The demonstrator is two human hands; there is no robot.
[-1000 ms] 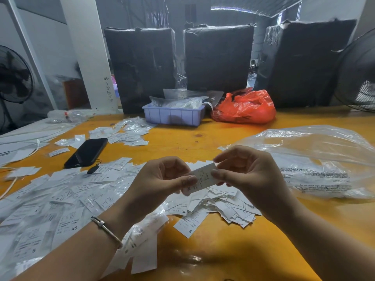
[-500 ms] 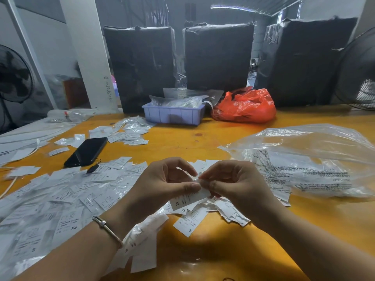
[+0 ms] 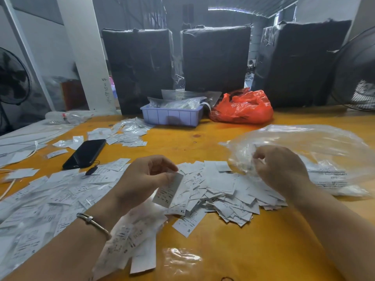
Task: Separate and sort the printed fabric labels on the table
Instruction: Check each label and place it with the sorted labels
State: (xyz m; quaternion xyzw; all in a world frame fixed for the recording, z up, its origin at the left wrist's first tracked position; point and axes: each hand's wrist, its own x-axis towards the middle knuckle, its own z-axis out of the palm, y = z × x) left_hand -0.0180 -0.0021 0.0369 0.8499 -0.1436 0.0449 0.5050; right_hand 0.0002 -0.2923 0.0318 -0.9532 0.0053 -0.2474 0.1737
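The left hand's grip (image 3: 150, 177) pinches one white printed fabric label (image 3: 168, 189) by its top edge between thumb and forefinger, so the strip hangs down above the loose heap of white labels (image 3: 221, 191) at the middle of the yellow wooden counter (image 3: 243, 250). The right hand's grip (image 3: 280, 169) has its fingers curled at the mouth of the clear crinkled plastic bag (image 3: 316, 151) on the right; whether they nip the film I cannot tell. A wider spread of labels (image 3: 46, 199) lies near left. These strips look featherlight, limp and slick, apt to cling together. Best taken at a free corner or short edge, sliding thumb against finger to peel one from its neighbour.
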